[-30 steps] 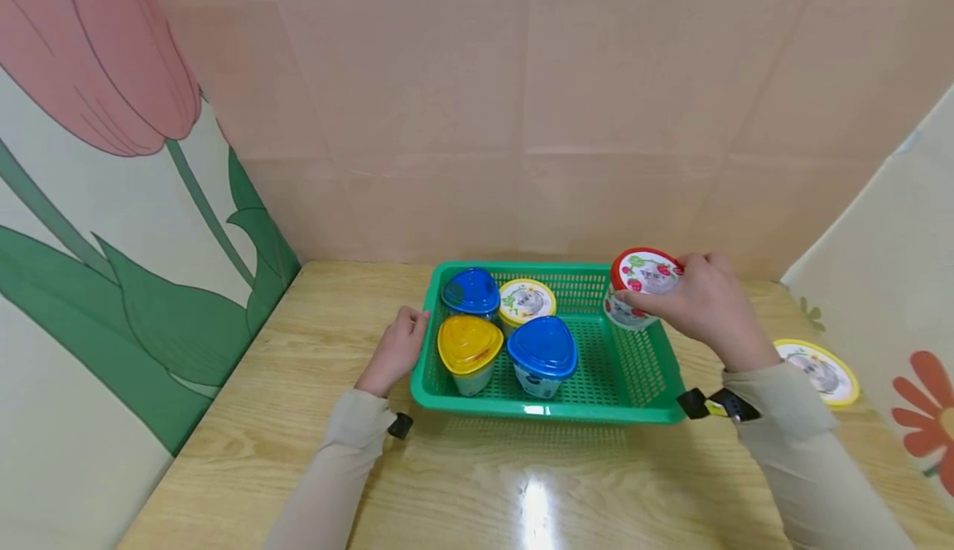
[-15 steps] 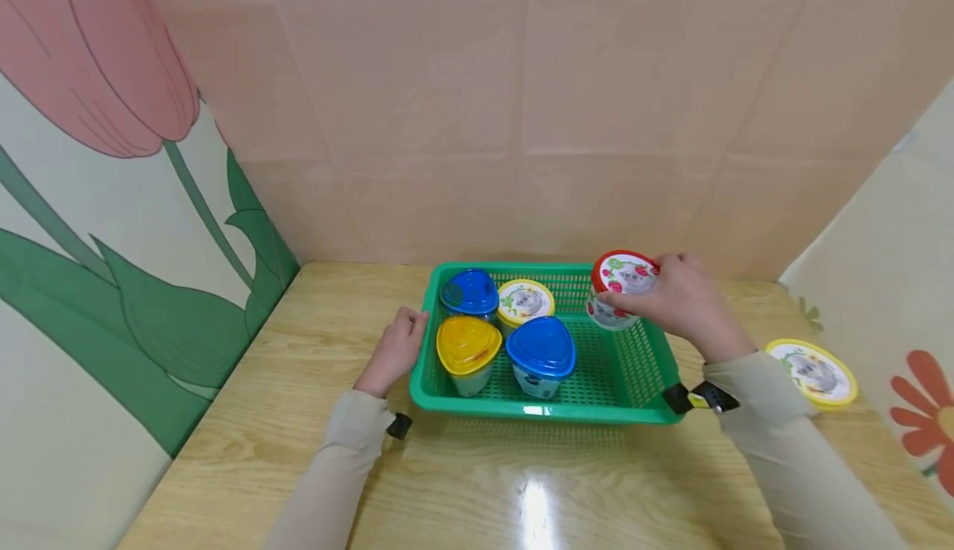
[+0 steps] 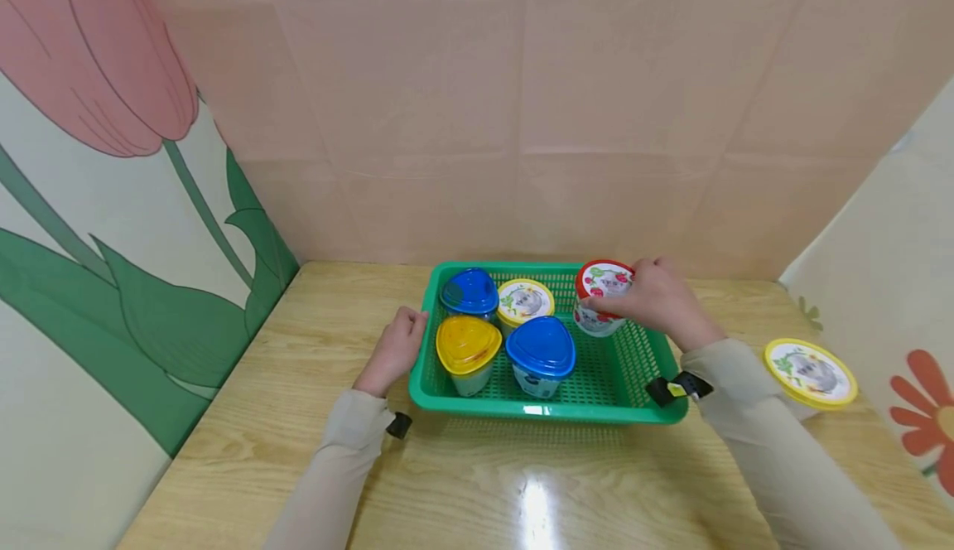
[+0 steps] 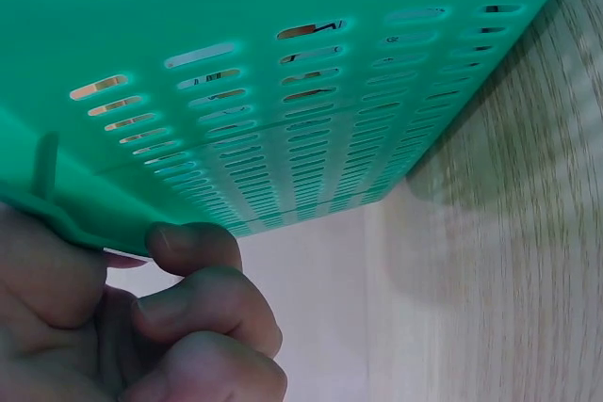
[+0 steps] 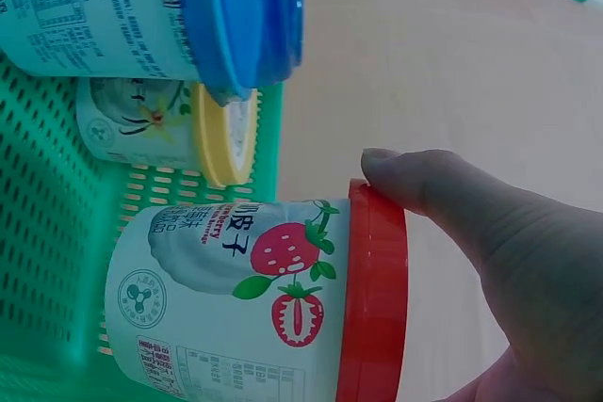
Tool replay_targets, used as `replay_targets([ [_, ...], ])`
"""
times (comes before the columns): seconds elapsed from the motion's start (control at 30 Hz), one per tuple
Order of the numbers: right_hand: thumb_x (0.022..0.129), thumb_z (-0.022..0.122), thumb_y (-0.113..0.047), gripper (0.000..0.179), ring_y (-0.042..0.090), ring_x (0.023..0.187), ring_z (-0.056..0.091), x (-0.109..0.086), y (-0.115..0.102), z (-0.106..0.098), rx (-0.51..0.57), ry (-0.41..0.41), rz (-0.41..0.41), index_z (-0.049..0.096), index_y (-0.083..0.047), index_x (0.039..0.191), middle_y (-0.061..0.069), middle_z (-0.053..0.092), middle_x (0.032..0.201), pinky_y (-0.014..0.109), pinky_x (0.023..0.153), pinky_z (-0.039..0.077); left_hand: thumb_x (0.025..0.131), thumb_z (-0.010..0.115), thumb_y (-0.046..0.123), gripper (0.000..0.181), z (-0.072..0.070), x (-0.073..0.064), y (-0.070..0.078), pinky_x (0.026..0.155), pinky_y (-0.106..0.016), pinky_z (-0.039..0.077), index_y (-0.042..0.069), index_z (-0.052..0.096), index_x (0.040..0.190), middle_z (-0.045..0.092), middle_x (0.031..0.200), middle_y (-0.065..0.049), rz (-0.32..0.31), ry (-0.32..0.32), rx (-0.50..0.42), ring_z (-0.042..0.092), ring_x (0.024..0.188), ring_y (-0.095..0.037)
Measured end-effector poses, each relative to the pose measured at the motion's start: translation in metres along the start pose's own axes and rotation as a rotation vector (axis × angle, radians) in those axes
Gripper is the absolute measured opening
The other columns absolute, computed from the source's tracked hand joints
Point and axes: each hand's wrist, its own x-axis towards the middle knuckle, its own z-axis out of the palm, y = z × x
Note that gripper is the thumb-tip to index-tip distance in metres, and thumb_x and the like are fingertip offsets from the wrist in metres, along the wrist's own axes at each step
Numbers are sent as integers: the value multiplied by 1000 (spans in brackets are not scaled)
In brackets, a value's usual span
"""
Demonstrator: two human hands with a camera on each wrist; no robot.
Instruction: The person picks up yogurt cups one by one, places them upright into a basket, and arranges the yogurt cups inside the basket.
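My right hand [image 3: 663,301] grips a yogurt tub [image 5: 236,298] by its red lid, the thumb lying at the lid's edge. The tub, printed with strawberries, is upright inside the right back part of the green plastic basket [image 3: 537,409]. With curled fingers, my left hand [image 4: 188,308] pinches the basket's left rim. Standing in the basket's left half are a tub with a round yellow-edged lid [image 3: 526,300], a cup with a yellow triangular lid [image 3: 469,344], a blue-lidded cup [image 3: 541,348] in front and another blue-lidded cup [image 3: 469,291] behind.
A yellow-lidded tub [image 3: 812,374] stands on the wooden table [image 3: 477,484] to the right of the basket, partly behind my right sleeve. A pink-beige covering [image 3: 477,119] rises at the table's back, and printed panels flank both sides.
My right hand has carried the red-lidded tub leftward, then lower into the basket. The left hand stays on the rim. More of the tub at right shows from behind my sleeve.
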Motion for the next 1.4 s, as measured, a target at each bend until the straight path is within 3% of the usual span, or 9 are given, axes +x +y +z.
replay_targets([
  [0.37,71,75,-73,108,43,95,55,10,-2,15,-4,-87,43,43,14,125,29,40,117,49,71,56,110,36,29,35,-1,-1,-1,66,-30,48,-3,50,111,53,85,-10,-18,5,-1,55,76,-21],
  [0.87,72,76,-70,97,41,93,54,15,0,27,-21,-101,54,48,10,119,28,41,116,45,68,54,110,37,29,35,1,-1,0,67,-30,48,-3,49,112,52,85,-10,-30,1,-12,55,76,-21],
  [1.4,74,76,-67,102,42,95,54,18,1,36,-5,-107,63,43,13,127,30,39,121,50,75,54,110,37,28,34,0,1,-1,66,-31,48,-3,49,111,53,85,-11,-11,-2,-2,55,75,-21],
])
